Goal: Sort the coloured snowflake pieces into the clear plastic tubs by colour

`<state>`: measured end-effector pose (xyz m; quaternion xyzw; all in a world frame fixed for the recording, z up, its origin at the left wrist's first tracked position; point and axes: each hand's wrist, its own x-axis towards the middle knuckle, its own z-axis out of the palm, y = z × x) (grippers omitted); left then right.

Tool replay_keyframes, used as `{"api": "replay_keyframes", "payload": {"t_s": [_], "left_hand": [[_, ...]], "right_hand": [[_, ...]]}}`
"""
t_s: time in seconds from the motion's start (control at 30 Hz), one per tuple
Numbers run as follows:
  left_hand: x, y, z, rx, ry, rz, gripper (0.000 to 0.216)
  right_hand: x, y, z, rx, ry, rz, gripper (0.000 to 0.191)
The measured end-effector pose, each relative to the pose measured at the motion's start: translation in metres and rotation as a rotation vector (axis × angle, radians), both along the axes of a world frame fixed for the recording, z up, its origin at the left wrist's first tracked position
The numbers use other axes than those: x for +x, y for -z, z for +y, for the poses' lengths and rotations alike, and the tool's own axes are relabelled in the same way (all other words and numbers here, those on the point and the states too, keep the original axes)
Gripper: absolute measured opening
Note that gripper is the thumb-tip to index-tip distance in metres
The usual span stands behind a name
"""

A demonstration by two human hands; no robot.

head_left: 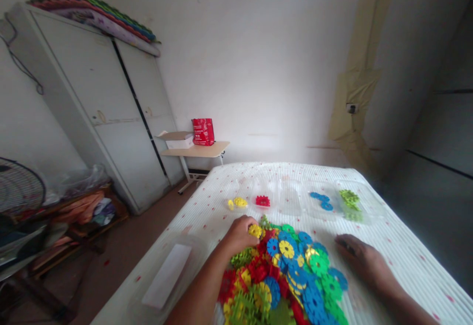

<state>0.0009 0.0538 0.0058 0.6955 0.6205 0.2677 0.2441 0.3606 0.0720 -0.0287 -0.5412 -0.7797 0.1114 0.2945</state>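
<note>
A heap of plastic gear-shaped pieces (284, 276) in red, yellow, green and blue lies on the white bed (207, 216) in front of me. My left hand (239, 234) is closed on a yellow gear piece (254, 230) at the heap's far left edge. My right hand (360, 256) rests flat on the sheet just right of the heap, fingers stretched toward it. Beyond the heap sit sorted groups in clear trays: yellow pieces (238, 202), a red piece (262, 201), blue pieces (322, 201) and green pieces (350, 201).
A clear lid or tray with white paper (168, 273) lies on the bed's left edge. A small table (195, 150) with a red bag (203, 131) stands by the far wall. A white wardrobe (99, 113), a fan (18, 187) and a cluttered shelf (81, 211) fill the left side.
</note>
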Motion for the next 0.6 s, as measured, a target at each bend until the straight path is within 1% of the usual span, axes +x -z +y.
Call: {"api": "replay_keyframes", "payload": {"t_s": [0.1, 0.17, 0.3, 0.37, 0.47, 0.6], "left_hand": [[-0.013, -0.015, -0.002, -0.001, -0.016, 0.008, 0.029], [-0.025, -0.028, 0.000, 0.018, -0.058, 0.030, 0.031], [-0.044, -0.054, 0.016, 0.066, -0.167, 0.106, 0.035], [-0.047, -0.063, 0.028, 0.064, -0.221, 0.152, 0.032], [-0.046, -0.066, 0.046, 0.037, -0.302, 0.215, 0.030], [-0.043, -0.056, 0.059, -0.004, -0.387, 0.277, 0.038]], "right_hand": [[-0.001, 0.000, 0.001, 0.017, 0.003, 0.020, 0.032], [-0.001, 0.000, 0.001, 0.014, 0.010, 0.021, 0.032], [0.000, 0.001, 0.001, -0.003, 0.006, 0.005, 0.033], [0.000, 0.001, 0.001, -0.010, -0.003, 0.006, 0.033], [0.001, 0.001, 0.001, -0.007, -0.002, 0.021, 0.032], [0.001, 0.002, 0.001, 0.007, -0.003, 0.023, 0.031]]}}
